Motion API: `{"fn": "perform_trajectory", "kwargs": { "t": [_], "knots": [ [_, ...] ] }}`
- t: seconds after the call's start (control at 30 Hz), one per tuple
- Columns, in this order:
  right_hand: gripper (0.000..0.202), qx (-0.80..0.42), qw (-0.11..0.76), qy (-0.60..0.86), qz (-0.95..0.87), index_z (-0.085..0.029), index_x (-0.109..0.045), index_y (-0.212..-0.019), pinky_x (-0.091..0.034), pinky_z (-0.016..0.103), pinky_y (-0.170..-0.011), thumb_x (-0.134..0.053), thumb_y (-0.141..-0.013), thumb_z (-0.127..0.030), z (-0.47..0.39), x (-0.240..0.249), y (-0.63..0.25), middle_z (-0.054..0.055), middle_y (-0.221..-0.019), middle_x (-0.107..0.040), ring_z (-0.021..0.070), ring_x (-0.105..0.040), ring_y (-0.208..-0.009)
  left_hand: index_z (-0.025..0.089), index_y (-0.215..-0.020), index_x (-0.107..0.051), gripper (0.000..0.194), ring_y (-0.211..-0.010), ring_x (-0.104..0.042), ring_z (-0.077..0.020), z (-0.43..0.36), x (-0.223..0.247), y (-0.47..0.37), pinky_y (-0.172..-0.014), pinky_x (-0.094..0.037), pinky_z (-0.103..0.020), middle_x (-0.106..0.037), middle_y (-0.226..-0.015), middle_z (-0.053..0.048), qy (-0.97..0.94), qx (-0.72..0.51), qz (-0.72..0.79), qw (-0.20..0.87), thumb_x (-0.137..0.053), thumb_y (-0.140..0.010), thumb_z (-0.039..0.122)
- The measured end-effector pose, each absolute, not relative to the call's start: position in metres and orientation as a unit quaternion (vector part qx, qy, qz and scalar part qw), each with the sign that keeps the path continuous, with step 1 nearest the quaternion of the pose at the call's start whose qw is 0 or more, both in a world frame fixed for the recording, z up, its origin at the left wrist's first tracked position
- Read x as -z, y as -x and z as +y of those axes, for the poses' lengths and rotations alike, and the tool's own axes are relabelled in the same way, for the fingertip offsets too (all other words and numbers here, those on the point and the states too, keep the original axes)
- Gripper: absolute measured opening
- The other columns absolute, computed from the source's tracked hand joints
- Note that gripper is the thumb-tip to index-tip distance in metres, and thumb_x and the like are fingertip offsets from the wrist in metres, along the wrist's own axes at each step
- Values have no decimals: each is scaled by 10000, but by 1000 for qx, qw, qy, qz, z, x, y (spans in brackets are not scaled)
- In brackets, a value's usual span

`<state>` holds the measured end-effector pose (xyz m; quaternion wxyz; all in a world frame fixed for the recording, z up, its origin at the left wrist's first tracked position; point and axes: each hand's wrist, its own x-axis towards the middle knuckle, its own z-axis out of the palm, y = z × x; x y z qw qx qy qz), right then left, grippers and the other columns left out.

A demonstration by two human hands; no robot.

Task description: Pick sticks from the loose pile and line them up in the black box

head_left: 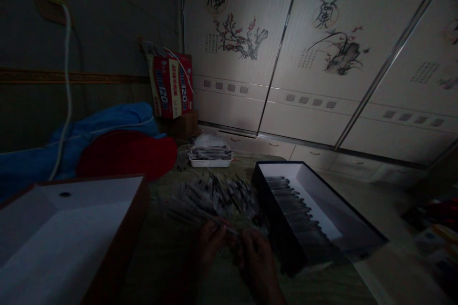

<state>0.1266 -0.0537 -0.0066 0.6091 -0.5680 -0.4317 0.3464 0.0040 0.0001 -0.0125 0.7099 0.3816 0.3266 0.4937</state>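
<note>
Low in the middle of the head view, my left hand (209, 243) is closed in a pinch on a slim pen (223, 222) with a reddish stretch along it. Close by on the right, my right hand (257, 252) has its fingers curled together at the pen's near end; dimness hides exactly what they grip. Beyond both hands lies a loose pile of pens (203, 195), translucent with dark parts. A dark open box (282, 233) stands to the right, with many similar pens (293, 205) lying in a row inside.
At the left stands a brown-edged box (125, 228) with a white inside. Behind the pile is a white tray (211, 163) full of pens. A red round thing (125, 155), blue cloth (107, 119) and a red printed carton (171, 86) are at the back left. A white cable (67, 81) hangs there.
</note>
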Motion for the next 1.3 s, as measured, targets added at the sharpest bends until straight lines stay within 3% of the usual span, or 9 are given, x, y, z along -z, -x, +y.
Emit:
{"fn": "perform_trajectory", "kwargs": {
  "t": [0.07,0.23,0.4,0.5,0.63,0.83,1.0,1.1,1.3],
  "knots": [
    [416,-338,602,570,-445,-182,-571,-566,-370,203,-419,-533,-781,-535,-55,8,-128,-5,-497,-520,111,-464,-442,150,-744,-630,341,-560,-643,-166,0,12,-4,-565,-509,-284,-702,-628,-30,-386,-492,327,709,-765,-590,423],
    [250,-334,575,553,-502,-197,-594,-801,-425,207,-559,-522,-829,-435,-58,10,-128,2,-698,-588,129,-525,-620,153,-743,-634,353,-601,-654,-170,1,8,-1,-593,-520,-288,-706,-652,-28,-377,-497,348,700,-762,-581,440],
    [314,-307,579,568,-499,-210,-611,-720,-431,236,-577,-518,-812,-495,-57,19,-128,14,-672,-594,148,-529,-607,154,-742,-629,340,-602,-656,-178,-1,2,-1,-601,-520,-302,-705,-658,-28,-375,-488,343,710,-759,-589,428],
    [323,-293,581,577,-493,-225,-625,-762,-447,258,-624,-537,-784,-535,-58,18,-128,26,-711,-613,170,-550,-660,154,-737,-628,344,-587,-651,-180,-1,2,-1,-587,-514,-301,-700,-642,-27,-372,-494,346,706,-767,-577,425],
    [295,-316,566,561,-514,-229,-604,-811,-438,235,-560,-496,-826,-504,-59,16,-127,3,-689,-591,149,-537,-610,154,-741,-625,368,-586,-652,-179,1,3,-2,-579,-509,-289,-701,-629,-28,-373,-496,357,699,-771,-565,442],
    [329,-258,585,587,-497,-268,-660,-784,-468,294,-690,-662,-651,-569,-59,21,-132,39,-791,-663,211,-588,-749,156,-744,-626,375,-592,-651,-178,2,7,-1,-575,-513,-292,-700,-640,-33,-392,-476,346,707,-760,-571,460],
    [274,-287,561,563,-535,-243,-627,-818,-425,225,-537,-506,-829,-488,-61,13,-127,-11,-634,-601,145,-536,-566,159,-725,-615,424,-576,-649,-185,5,11,-1,-558,-513,-298,-695,-621,-31,-389,-480,365,696,-767,-523,499],
    [337,-292,558,562,-536,-230,-626,-770,-405,219,-506,-447,-859,-501,-60,12,-125,-6,-603,-587,135,-514,-528,159,-748,-618,385,-592,-654,-188,5,11,-1,-564,-510,-294,-697,-627,-31,-398,-478,358,696,-757,-565,469],
    [383,-221,573,588,-527,-263,-662,-786,-453,269,-613,-598,-682,-626,-61,17,-128,34,-717,-655,188,-574,-650,156,-741,-624,354,-569,-649,-182,4,11,-1,-552,-502,-284,-694,-613,-31,-414,-481,353,688,-748,-592,452]
  ]
}}
